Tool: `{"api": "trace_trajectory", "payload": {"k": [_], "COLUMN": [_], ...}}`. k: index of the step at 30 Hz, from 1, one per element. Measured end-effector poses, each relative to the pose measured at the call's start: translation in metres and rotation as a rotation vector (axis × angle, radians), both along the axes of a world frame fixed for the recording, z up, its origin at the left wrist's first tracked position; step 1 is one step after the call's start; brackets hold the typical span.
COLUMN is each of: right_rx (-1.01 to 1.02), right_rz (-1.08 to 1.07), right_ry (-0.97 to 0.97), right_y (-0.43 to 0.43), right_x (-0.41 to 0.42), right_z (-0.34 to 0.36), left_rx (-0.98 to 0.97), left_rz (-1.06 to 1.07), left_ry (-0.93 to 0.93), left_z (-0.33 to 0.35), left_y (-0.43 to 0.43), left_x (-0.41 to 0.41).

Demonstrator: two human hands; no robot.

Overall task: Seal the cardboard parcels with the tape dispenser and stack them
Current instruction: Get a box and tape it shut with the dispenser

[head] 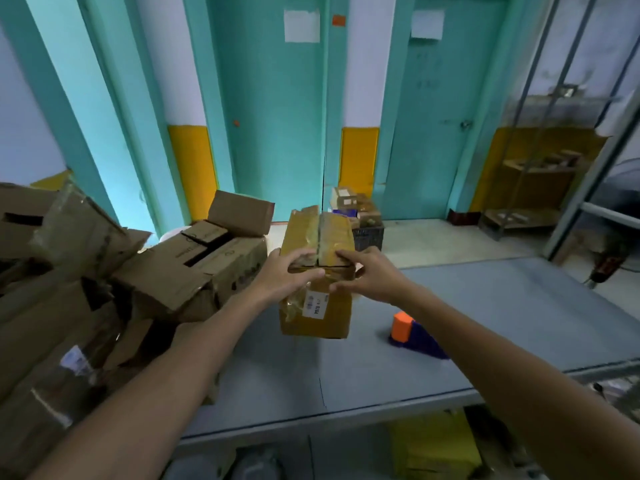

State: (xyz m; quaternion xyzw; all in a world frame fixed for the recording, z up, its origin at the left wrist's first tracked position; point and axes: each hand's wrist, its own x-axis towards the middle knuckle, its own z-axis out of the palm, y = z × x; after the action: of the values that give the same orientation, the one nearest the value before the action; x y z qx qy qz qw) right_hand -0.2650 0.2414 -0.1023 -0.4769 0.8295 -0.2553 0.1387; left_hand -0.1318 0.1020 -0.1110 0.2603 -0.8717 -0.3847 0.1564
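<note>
The left hand (285, 277) grips the near top edge of the cardboard parcel (320, 320); the right hand (369, 275) pinches that edge too. The parcel stands on the grey table (502, 317), the tape dispenser (412, 336) near its right.

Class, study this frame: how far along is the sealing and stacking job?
Done: nothing looks stacked; the boxes at the left lie in a loose heap, some open. In hand: the left hand and right hand hold the parcel at its top flaps. Left: the tape dispenser lies untouched on the table, so taping and stacking remain.
</note>
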Motion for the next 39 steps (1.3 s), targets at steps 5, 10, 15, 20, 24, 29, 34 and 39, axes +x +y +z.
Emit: {"api": "trace_trajectory", "payload": {"k": [5,10,15,20,24,29,34,39], "right_rx": [0.136,0.115,0.125,0.305,0.549,0.658,0.638,0.662], "right_rz": [0.058,0.116,0.084,-0.241,-0.193,-0.091,-0.05,0.059], "right_ry": [-0.09,-0.241,-0.23,0.043,0.212,0.276,0.376,0.515], "right_y": [0.006,0.003,0.016,0.064,0.091,0.097,0.091,0.094], "right_x": [0.004,-0.005,-0.053,-0.125,-0.151,-0.16,-0.167,-0.185], "right_z": [-0.058,-0.08,-0.081,-0.11,-0.131,-0.154,-0.155,-0.133], "left_rx": [0.02,-0.059,-0.357,-0.393,-0.41,-0.384,-0.436,-0.434], "left_rz": [0.029,0.154,0.277,0.297,0.313,0.236,0.125,0.092], "left_ry": [-0.172,-0.207,-0.438,-0.684,-0.683,-0.616,-0.566,-0.574], "left_z": [-0.053,-0.083,-0.087,-0.082,-0.08,-0.084,-0.085,-0.086], "left_y": [0.011,0.007,0.013,0.03,0.03,0.022,0.023,0.022], "left_x": [0.003,0.005,-0.021,-0.052,-0.058,-0.047,-0.047,-0.047]}}
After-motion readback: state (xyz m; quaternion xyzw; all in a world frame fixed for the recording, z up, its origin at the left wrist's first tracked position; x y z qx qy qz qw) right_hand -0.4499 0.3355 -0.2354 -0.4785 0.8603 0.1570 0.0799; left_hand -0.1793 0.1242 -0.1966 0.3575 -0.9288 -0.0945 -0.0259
